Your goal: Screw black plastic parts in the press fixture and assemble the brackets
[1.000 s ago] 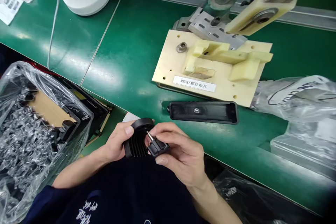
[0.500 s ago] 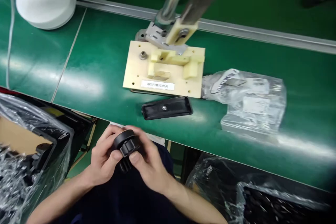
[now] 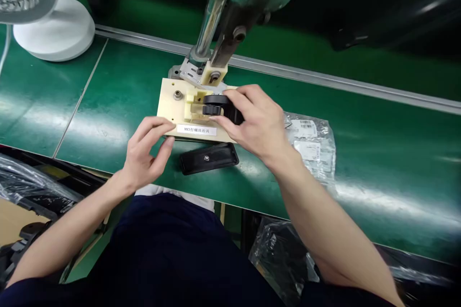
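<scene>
My right hand (image 3: 256, 123) grips a round black plastic part (image 3: 216, 104) and holds it on the cream fixture plate (image 3: 169, 105), against the plate's raised cream blocks. My left hand (image 3: 146, 151) has its fingers apart and rests on the front left edge of that plate, near the white label. A flat black oblong cover (image 3: 209, 158) with a screw in its middle lies on the green table just in front of the plate, between my two hands.
A press column and arm (image 3: 216, 19) rise over the back of the fixture. A clear bag of parts (image 3: 312, 146) lies to the right. A white fan base (image 3: 54, 33) stands at the back left. Plastic-lined bins sit below the table edge (image 3: 21, 187).
Both hands have come up from my lap to the fixture. The right hand carried the black part onto the plate, and the left hand let go of it and touched the plate's edge.
</scene>
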`<state>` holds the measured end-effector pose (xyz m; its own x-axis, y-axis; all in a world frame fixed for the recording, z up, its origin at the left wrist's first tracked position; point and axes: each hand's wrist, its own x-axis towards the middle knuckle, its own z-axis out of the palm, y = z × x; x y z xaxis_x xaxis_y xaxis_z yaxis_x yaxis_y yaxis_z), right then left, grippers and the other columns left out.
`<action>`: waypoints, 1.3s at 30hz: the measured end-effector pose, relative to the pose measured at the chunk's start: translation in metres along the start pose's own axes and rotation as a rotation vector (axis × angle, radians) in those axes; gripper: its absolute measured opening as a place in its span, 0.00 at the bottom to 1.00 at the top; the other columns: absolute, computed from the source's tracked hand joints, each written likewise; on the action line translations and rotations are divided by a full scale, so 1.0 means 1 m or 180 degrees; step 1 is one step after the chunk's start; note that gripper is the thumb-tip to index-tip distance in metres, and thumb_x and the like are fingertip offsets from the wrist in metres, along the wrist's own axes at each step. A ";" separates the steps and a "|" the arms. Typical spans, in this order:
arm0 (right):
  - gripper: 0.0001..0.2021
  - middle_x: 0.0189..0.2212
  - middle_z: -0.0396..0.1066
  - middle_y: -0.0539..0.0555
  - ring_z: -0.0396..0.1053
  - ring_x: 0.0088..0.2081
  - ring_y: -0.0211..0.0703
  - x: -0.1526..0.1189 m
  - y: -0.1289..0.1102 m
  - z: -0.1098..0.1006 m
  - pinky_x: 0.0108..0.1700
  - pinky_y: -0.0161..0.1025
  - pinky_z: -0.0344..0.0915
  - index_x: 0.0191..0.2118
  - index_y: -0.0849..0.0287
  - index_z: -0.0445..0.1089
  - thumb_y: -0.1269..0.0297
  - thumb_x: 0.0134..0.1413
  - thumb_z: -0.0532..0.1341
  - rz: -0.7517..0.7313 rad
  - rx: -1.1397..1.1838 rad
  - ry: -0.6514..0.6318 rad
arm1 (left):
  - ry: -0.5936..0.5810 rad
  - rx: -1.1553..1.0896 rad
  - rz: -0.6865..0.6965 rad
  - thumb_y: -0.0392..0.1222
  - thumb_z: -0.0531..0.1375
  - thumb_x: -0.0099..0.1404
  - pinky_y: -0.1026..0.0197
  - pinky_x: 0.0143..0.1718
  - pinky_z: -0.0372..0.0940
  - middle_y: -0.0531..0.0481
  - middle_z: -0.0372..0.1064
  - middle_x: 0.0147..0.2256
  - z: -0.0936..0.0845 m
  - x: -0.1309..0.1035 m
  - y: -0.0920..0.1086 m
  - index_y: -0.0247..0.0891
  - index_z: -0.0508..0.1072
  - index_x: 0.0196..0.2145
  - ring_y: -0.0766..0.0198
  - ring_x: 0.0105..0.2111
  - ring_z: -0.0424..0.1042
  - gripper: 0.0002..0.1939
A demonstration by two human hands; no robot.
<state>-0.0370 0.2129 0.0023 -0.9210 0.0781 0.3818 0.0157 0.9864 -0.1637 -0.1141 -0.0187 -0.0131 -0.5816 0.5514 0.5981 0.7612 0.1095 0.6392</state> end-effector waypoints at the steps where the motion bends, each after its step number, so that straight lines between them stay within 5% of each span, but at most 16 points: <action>1: 0.23 0.42 0.68 0.61 0.67 0.44 0.55 0.008 0.003 0.008 0.44 0.49 0.68 0.51 0.60 0.68 0.47 0.60 0.57 -0.0048 -0.0097 -0.0160 | 0.0011 0.0122 0.0103 0.34 0.55 0.65 0.54 0.41 0.69 0.45 0.70 0.38 0.007 0.009 -0.009 0.37 0.71 0.43 0.59 0.40 0.70 0.10; 6: 0.30 0.49 0.65 0.67 0.61 0.52 0.60 0.020 -0.009 0.035 0.53 0.57 0.62 0.59 0.66 0.62 0.46 0.64 0.49 -0.0037 -0.0204 -0.0519 | -0.0392 0.0457 0.0332 0.42 0.55 0.66 0.48 0.50 0.66 0.39 0.68 0.46 0.037 0.041 -0.045 0.35 0.70 0.46 0.54 0.48 0.67 0.13; 11: 0.30 0.60 0.57 0.68 0.52 0.63 0.58 0.005 -0.001 0.012 0.61 0.55 0.55 0.61 0.68 0.58 0.47 0.67 0.42 -0.0123 0.0036 -0.0618 | -0.0762 0.0349 0.0310 0.48 0.53 0.68 0.46 0.56 0.63 0.38 0.64 0.52 0.054 0.047 -0.056 0.35 0.68 0.51 0.52 0.53 0.65 0.19; 15: 0.19 0.42 0.72 0.62 0.70 0.45 0.50 -0.025 0.036 -0.026 0.47 0.45 0.66 0.44 0.65 0.71 0.57 0.66 0.48 0.0599 -0.0116 -0.0049 | -0.0851 0.0300 0.0220 0.50 0.54 0.67 0.45 0.55 0.63 0.38 0.64 0.51 0.056 0.046 -0.057 0.37 0.69 0.51 0.51 0.53 0.65 0.20; 19: 0.14 0.25 0.73 0.55 0.69 0.27 0.44 -0.049 0.064 -0.041 0.31 0.39 0.60 0.27 0.60 0.71 0.63 0.60 0.53 0.1146 -0.0217 -0.0911 | -0.0752 0.0325 0.0312 0.51 0.55 0.67 0.47 0.53 0.65 0.38 0.66 0.50 0.056 0.045 -0.058 0.37 0.70 0.50 0.52 0.51 0.67 0.20; 25: 0.12 0.31 0.76 0.57 0.72 0.33 0.48 -0.063 0.066 -0.033 0.35 0.38 0.61 0.38 0.62 0.74 0.68 0.54 0.54 0.1876 -0.0474 -0.0804 | -0.0707 0.0403 0.0243 0.52 0.54 0.67 0.47 0.52 0.65 0.40 0.67 0.50 0.057 0.045 -0.057 0.38 0.70 0.50 0.52 0.51 0.67 0.19; 31: 0.06 0.21 0.72 0.56 0.69 0.27 0.49 -0.071 0.068 -0.015 0.27 0.37 0.52 0.24 0.58 0.71 0.68 0.47 0.58 0.2217 -0.0356 -0.1351 | -0.0918 0.0441 0.0044 0.54 0.57 0.64 0.47 0.51 0.66 0.40 0.64 0.49 0.056 0.052 -0.047 0.39 0.70 0.48 0.52 0.50 0.66 0.20; 39: 0.05 0.16 0.66 0.51 0.63 0.22 0.42 -0.070 0.068 -0.006 0.27 0.37 0.53 0.20 0.58 0.66 0.68 0.43 0.59 0.2335 0.0402 -0.0868 | -0.1114 0.0619 -0.0235 0.49 0.60 0.62 0.46 0.50 0.67 0.44 0.64 0.47 0.057 0.060 -0.042 0.40 0.71 0.46 0.51 0.50 0.66 0.17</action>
<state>0.0311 0.2759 -0.0299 -0.7558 0.6476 -0.0972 0.6264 0.6718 -0.3954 -0.1651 0.0569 -0.0314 -0.5294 0.7807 0.3320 0.7807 0.2951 0.5509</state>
